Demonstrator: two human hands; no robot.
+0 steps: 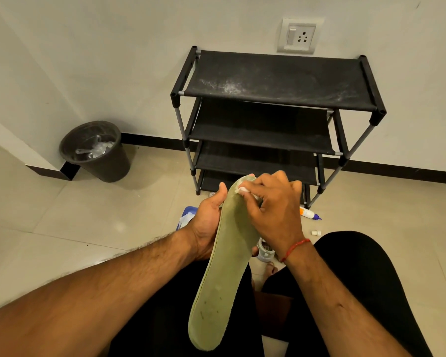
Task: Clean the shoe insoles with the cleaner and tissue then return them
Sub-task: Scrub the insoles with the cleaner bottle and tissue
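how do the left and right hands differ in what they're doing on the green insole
The left hand grips the green insole by its edge, while the right hand presses a white tissue onto its far end. The right hand curls round the tissue; the left hand holds none. The right wrist wears a red thread; the left wrist is bare. Both hands are on the insole's far half.

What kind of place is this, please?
Likely a home entryway: a black shoe rack against the wall, a dustbin on the tiled floor, and a wall socket.
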